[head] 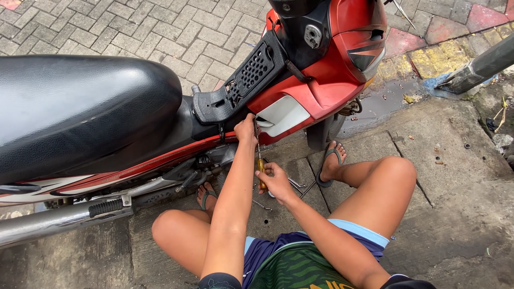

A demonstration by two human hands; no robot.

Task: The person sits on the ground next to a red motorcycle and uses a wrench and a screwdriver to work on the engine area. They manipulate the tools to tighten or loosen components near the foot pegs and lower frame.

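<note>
A red and white motorbike (316, 91) with a black seat (80, 107) stands in front of me as I crouch on the pavement. My right hand (276, 182) grips the yellow handle of a long screwdriver (261, 172). Its shaft runs up to the lower edge of the red and white side panel (284, 115). My left hand (246, 129) rests on that panel's edge, with its fingers around the screwdriver's tip. A black ribbed leg-shield cover (241, 80) sits just above my left hand.
Metal wrenches (297, 184) lie on the concrete slab between my feet. The chrome exhaust pipe (59, 219) runs along the lower left. Grey paving blocks lie beyond the bike, and a wet patch (385, 101) and a slanted grey post (482, 67) at right.
</note>
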